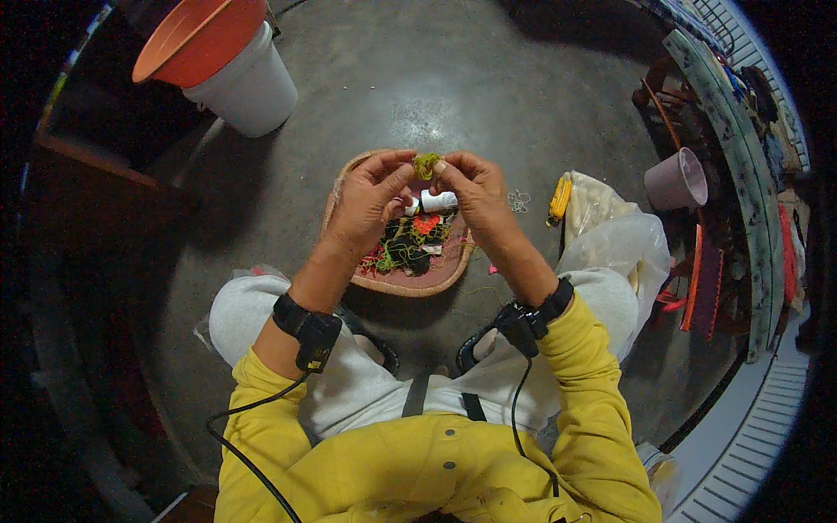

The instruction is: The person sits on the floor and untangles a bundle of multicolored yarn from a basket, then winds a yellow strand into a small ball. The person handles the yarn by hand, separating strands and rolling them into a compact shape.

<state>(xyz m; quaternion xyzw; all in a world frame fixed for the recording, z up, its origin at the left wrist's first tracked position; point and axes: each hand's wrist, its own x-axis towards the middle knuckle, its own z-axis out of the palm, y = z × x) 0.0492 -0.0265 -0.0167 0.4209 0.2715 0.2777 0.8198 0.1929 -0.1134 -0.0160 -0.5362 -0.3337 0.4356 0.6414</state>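
Between my two hands, above a shallow basket (451,278), is a small bundle of yellow-green yarn (426,166). My left hand (374,199) pinches its left side with thumb and forefinger. On the right, my right hand (476,189) grips the same bundle between thumb and fingers. Tangled yarn (392,256) in green, red and black lies in the basket. Among it are a bright orange clump (426,225) and a white cylindrical thing (439,201), perhaps a spool. My hands hide the basket's upper sides.
White looped string (518,201) lies on the floor right of the basket. Farther right are a yellow bundle (559,199), probably yarn, and a plastic bag (614,245). A pale bucket (676,180) stands beyond. An orange basin (203,46) rests on a white bucket (252,91) at upper left.
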